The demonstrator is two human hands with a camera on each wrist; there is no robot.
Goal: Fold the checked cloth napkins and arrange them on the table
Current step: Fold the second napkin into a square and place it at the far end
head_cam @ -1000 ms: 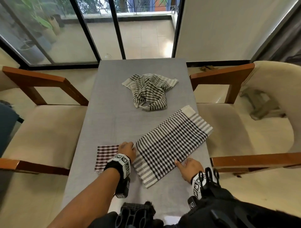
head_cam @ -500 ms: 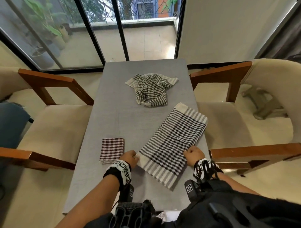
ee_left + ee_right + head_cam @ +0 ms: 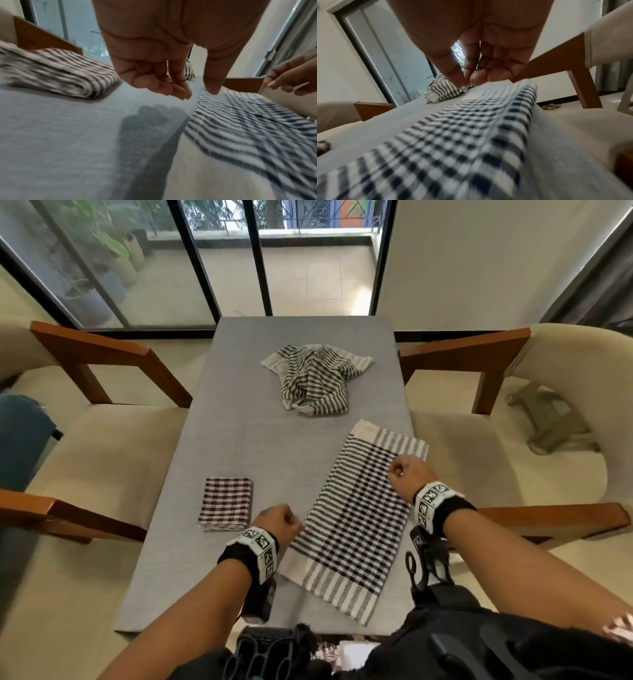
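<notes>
Change: the black-and-white checked napkin is now lying straighter along the table than 1 second ago, when it sat more slanted; both hands are shifting along its long sides.
Right hand: the right hand is now further up the napkin's right edge, toward its far end, where half a second ago it was nearer the person. Its fingers are bunching loosely together over the cloth; I cannot tell whether they are pinching the edge yet.
Left hand: the left hand is hovering at the napkin's left edge, its thumb touching that edge, the other fingers loosely curled and grasping nothing.
Task's things: 1 small red-checked napkin is lying folded just to the left of the left hand; 1 crumpled striped napkin is waiting beyond both hands, well apart.
Meaning: judging from this, 1 napkin is done, the flat one is squared up and ready for its next fold, and the crumpled one is untouched.
Next: the right hand likely needs a firm grip on the far end to bring it over.
</notes>
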